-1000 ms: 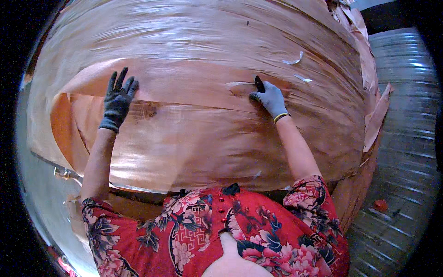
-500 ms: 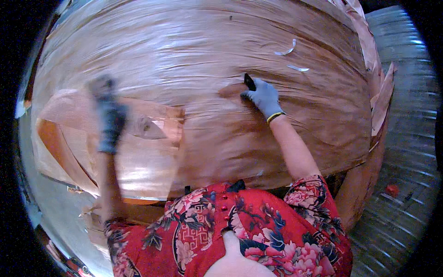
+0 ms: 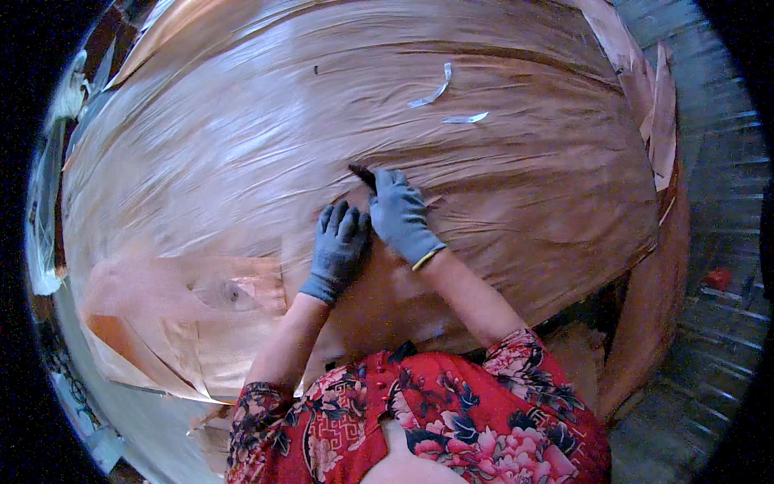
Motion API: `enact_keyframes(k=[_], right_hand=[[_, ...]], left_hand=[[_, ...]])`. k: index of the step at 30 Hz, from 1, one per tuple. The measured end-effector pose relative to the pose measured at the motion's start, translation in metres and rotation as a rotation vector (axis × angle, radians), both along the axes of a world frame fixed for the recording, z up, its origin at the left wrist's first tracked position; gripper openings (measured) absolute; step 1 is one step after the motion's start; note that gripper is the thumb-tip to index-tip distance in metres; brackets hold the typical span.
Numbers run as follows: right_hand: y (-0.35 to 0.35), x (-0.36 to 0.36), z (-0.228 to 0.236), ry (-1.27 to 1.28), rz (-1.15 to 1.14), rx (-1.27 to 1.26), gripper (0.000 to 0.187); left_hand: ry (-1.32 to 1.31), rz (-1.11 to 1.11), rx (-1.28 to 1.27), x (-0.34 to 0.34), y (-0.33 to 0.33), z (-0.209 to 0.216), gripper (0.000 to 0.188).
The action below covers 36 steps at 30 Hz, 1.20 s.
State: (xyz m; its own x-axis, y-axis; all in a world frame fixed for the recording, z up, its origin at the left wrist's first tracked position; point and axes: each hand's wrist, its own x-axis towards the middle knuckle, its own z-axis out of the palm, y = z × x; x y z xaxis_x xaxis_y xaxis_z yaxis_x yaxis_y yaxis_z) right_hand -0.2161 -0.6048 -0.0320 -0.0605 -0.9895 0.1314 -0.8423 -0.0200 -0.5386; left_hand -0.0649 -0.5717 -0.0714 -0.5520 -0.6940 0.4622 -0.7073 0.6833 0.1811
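Observation:
A broad, rippled brown sheet [image 3: 516,210] that looks like wood veneer spreads beneath both hands. My right hand [image 3: 400,211], in a grey glove with a yellow cuff edge, is closed on a dark tool [image 3: 362,174]; its working end is hard to make out. Just left of it, my left hand [image 3: 339,248], gloved in grey, lies palm down on the sheet with fingers stretched. A smooth brown piece [image 3: 355,195] shows between the hands, partly covered by them.
Two white strips, one curled [image 3: 439,89] and one straight [image 3: 465,118], lie farther off on the sheet. Loose brown pieces [image 3: 145,282] rest at the left. Torn sheet edges [image 3: 663,121] hang at the right, beside a ridged floor [image 3: 717,218] with a red object [image 3: 717,279].
My left hand has come from the far left to lie beside my right hand. The right hand keeps the dark tool. The view has shifted, so the scene sits differently.

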Motion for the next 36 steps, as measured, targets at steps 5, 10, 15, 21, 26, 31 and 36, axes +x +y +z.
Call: enact_keyframes(k=[5,10,15,21,26,31,36], right_hand=[[-0.009,-0.034,0.017,-0.109,0.036,-0.327,0.03],[-0.064,-0.156,-0.005,0.188,-0.571,-0.433,0.039],[-0.1,-0.168,-0.015,0.191,-0.592,-0.285,0.025],[-0.108,-0.152,-0.03,0.187,-0.401,-0.516,0.013],[-0.094,-0.096,-0.012,0.363,0.027,-0.705,0.017],[-0.085,-0.054,0.022,-0.678,0.048,-0.569,0.009],[-0.048,-0.031,0.084,-0.752,0.311,-0.284,0.011]], left_hand=[[-0.048,0.017,0.014,0.001,0.007,0.01,0.035],[0.004,0.033,0.047,-0.011,0.005,0.025,0.034],[0.018,0.021,0.041,-0.009,0.005,0.021,0.035],[-0.002,0.022,0.123,-0.007,0.007,0.022,0.036],[0.02,0.024,0.112,-0.008,0.01,0.019,0.036],[-0.006,0.024,0.093,-0.003,0.009,0.017,0.035],[0.037,0.031,-0.003,0.004,0.011,0.012,0.031]])
